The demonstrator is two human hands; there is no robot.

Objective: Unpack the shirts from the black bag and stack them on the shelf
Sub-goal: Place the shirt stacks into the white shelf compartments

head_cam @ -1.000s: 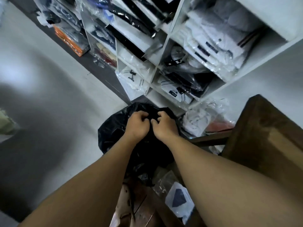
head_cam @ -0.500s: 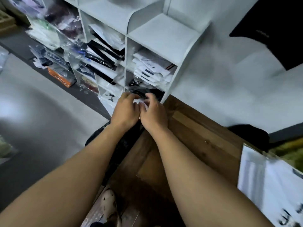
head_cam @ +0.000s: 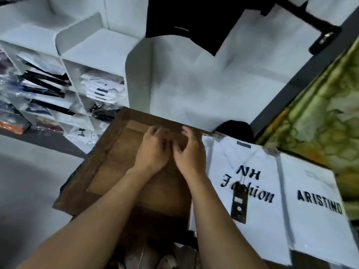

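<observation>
Moved: both hands were up at the mouth of the shelf half a second ago; they are now over the far part of the worktop, and two packed shirts show at the right.
Left hand (head_cam: 153, 150): knuckles up, fingers curled down and narrow, just above the wood or on it; I cannot tell whether anything is pinched.
Right hand (head_cam: 189, 152): pressed against the left, thumb raised, fingers bent; a grip cannot be made out here either.
Worktop (head_cam: 116, 171): dark brown wood, square-cornered, with a lighter inset panel and a worn grain.
NH Fashion shirt (head_cam: 258, 158): white, folded flat in glossy clear wrap, dark script lettering, lying on the worktop just right of the right forearm.
Hang tag (head_cam: 239, 208): black narrow rectangle lying on that shirt.
ARISTINO shirt (head_cam: 314, 226): white, flat and wrapped, block lettering, edge to edge with the first.
Shelf (head_cam: 93, 55): white smooth boards with rounded corners, forming cubbies.
Stacked shirts (head_cam: 103, 88): white folded packs with dark labels, piled in one cubby.
Black garment (head_cam: 184, 20): matt cloth hanging on the pale wall.
Green surface (head_cam: 320, 113): marbled, glossy, at the far right.
</observation>
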